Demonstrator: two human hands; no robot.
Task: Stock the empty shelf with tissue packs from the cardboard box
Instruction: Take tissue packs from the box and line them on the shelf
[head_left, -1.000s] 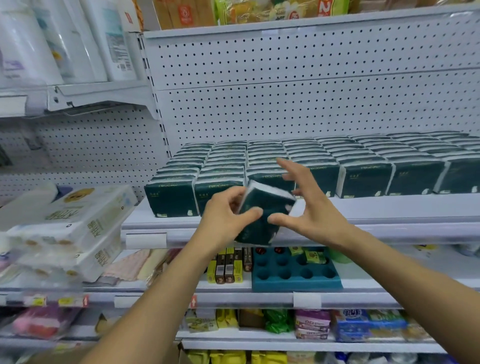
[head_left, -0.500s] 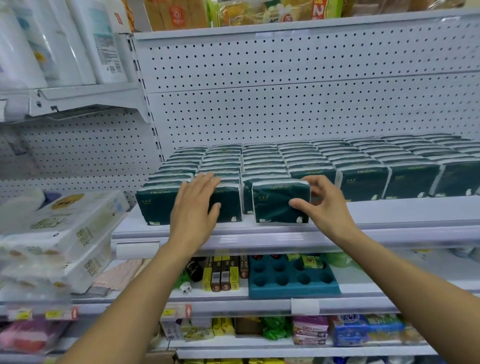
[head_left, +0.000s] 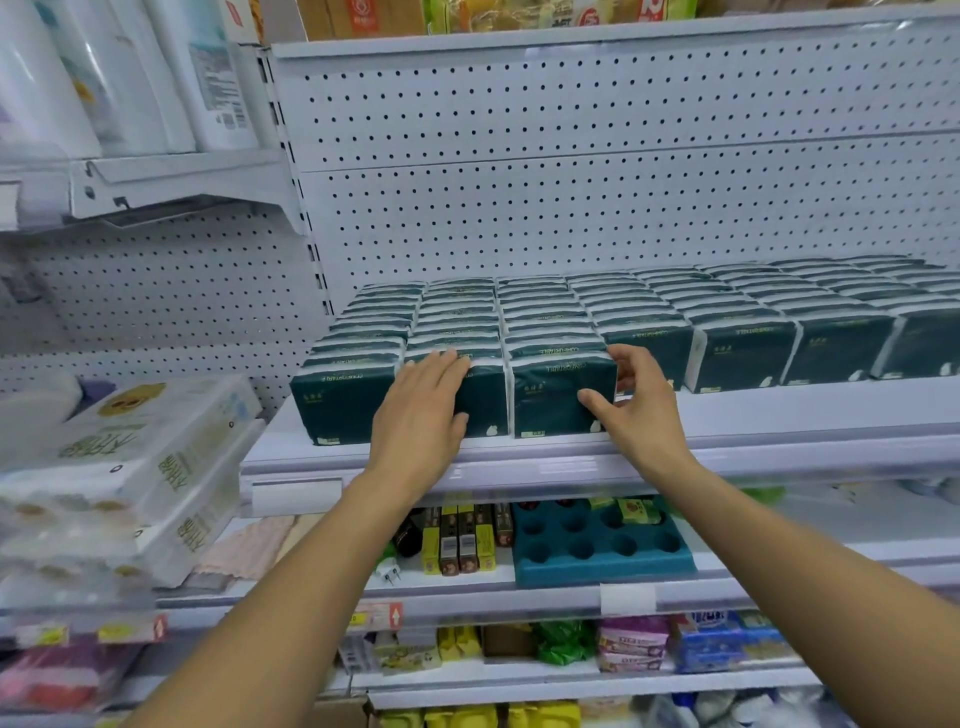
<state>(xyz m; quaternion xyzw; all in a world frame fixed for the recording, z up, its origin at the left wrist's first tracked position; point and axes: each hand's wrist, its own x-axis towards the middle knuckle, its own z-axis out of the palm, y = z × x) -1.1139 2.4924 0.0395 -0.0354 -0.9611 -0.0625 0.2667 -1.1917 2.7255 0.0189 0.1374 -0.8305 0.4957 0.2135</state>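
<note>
White steel shelf (head_left: 727, 415) carries dark green tissue packs in rows running back from the fingertips. Front pack (head_left: 563, 397) stands upright at the shelf edge, right hand (head_left: 641, 410) pinching its right end, thumb on its face. Left hand (head_left: 423, 415) lies flat, fingers spread, on the neighbouring pack (head_left: 485, 395). Step: squaring the row. Next: release, fetch another. A second ago the pack was held tilted in mid-air.
</note>
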